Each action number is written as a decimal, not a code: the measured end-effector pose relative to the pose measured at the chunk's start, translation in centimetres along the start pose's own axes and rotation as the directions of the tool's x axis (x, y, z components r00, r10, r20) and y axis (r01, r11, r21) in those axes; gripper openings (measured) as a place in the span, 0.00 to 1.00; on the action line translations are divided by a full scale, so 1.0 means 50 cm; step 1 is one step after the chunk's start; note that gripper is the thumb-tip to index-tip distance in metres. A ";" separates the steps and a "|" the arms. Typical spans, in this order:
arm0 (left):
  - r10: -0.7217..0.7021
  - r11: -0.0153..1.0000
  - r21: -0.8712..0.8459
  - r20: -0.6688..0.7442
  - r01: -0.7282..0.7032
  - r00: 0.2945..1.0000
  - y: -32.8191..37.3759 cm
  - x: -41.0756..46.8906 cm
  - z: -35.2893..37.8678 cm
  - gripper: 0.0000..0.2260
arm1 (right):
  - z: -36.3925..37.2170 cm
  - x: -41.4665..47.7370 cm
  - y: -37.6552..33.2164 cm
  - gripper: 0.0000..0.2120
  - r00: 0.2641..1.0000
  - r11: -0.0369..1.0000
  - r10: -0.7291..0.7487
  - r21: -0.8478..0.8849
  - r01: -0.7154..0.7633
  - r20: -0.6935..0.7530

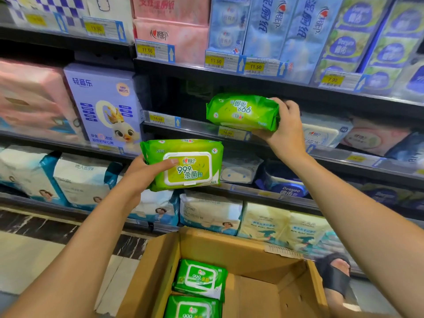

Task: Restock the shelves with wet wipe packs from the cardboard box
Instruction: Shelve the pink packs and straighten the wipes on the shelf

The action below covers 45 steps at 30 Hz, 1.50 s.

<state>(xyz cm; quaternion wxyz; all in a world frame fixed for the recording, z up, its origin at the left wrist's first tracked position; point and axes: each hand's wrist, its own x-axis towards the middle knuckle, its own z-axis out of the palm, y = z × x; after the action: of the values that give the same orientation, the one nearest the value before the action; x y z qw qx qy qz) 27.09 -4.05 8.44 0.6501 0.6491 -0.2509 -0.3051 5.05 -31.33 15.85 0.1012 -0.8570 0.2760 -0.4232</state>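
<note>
Green wet wipe packs are held in both hands: one pack (183,165) is gripped by the left hand (140,173) below the shelf gap (174,97) (no stock seen there), and a second pack (243,111) is clasped by the right hand (284,129) at that gap. Two spare packs (199,278) are left in the near cardboard box (160,271).

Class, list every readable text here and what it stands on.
"999 杀菌", "80": lidded pack in left hand.
"999", upside down: upper pack in right hand.
"999": top pack in cardboard box.
"轻音乐": lilac box.
"11.50", "16.50", "7.90": yellow price tags.
"Deeyeo": blue pack.
Barcodes, fine print: blurred.
</note>
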 end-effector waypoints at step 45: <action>-0.005 1.000 -0.017 -0.024 0.005 1.000 -0.003 -0.014 -0.015 0.24 | 0.075 0.007 -0.089 0.42 0.838 0.818 0.266 -0.571 0.065 0.477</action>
<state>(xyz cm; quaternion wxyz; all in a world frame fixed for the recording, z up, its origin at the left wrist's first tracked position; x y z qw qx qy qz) 27.14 -3.03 8.30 0.6577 0.6480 -0.2387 -0.3009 9.87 -28.09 15.57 -0.0610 -0.9143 0.3961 -0.0590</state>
